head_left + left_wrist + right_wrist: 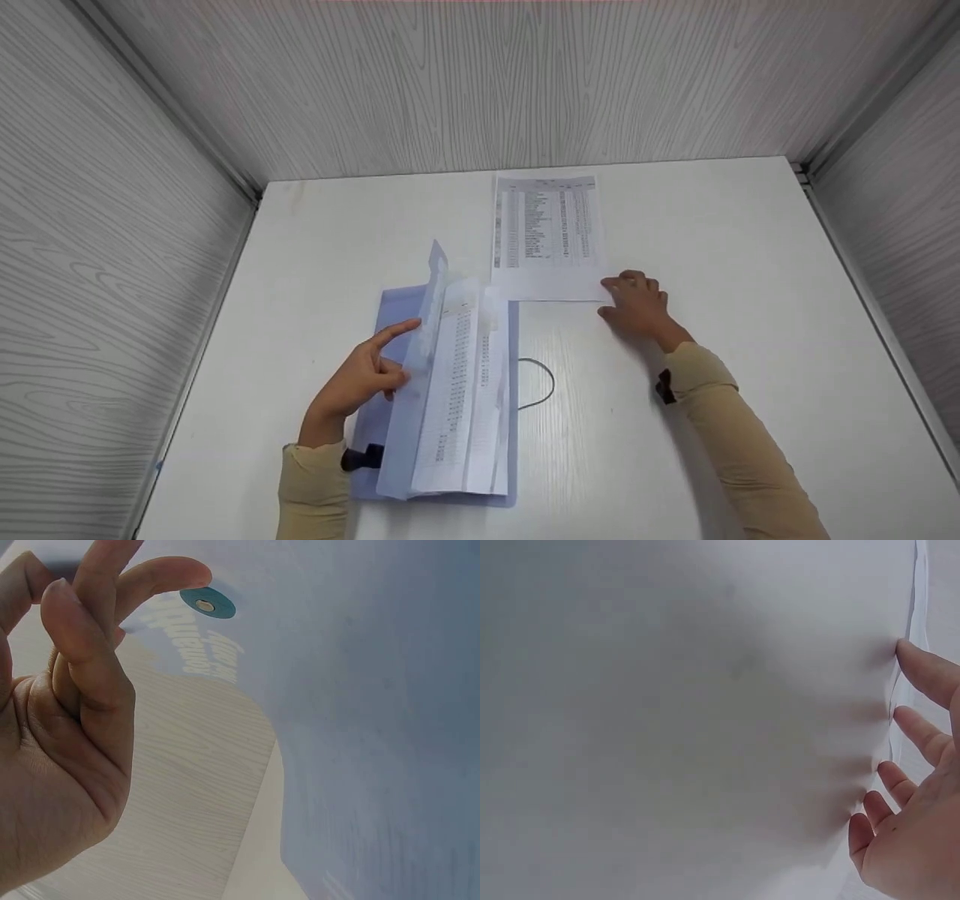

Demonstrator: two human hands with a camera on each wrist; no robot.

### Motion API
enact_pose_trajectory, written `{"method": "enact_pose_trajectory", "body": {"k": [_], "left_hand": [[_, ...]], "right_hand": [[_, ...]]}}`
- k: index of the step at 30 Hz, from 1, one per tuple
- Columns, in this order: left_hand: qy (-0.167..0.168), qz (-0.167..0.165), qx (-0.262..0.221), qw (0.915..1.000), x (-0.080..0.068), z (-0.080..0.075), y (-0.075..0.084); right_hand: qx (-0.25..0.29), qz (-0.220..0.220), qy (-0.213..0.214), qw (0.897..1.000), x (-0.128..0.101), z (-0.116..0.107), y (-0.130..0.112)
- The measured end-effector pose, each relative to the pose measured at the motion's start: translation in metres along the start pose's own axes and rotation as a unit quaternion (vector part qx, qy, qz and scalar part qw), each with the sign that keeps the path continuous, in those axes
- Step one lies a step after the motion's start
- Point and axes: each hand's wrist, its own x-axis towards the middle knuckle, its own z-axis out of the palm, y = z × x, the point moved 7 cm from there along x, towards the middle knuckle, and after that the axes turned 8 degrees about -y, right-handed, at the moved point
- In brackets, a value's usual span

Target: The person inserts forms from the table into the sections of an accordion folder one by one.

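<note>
A pale blue plastic document folder [513, 450] stands open on the table with printed sheets [448, 420] inside. My left hand [367, 375] is at its left side, the index finger stretched out to touch the raised cover [409, 435]. In the left wrist view, a fingertip of the left hand [75, 675] touches a teal round button [208, 603] on the cover. A printed table sheet [547, 285] lies flat beyond the folder. My right hand [637, 304] is at its lower right corner, fingers spread. In the right wrist view, fingertips of the right hand [911, 780] touch a paper edge [900, 682].
A dark thin cord [553, 386] loops out from the folder's right side onto the white table [750, 300]. Wood-grain panels [465, 82] enclose the table at the back and both sides.
</note>
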Motion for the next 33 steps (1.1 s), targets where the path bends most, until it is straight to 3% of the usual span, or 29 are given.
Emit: {"method": "enact_pose_trajectory", "body": {"k": [9,26,33], "left_hand": [[-0.003,0.008,-0.02,0.9998,0.0,0.0,-0.002],[0.0,0.006,-0.007,1.0,-0.001,0.001,0.001],[0.004,0.005,-0.013,0.9999,-0.002,0.0,0.002]], "right_hand": [[0.018,-0.002,0.009,1.0,-0.017,-0.001,0.018],[0.032,-0.012,0.018,0.999,-0.04,-0.004,0.037],[0.094,0.003,0.027,0.995,-0.025,-0.016,0.034]]}}
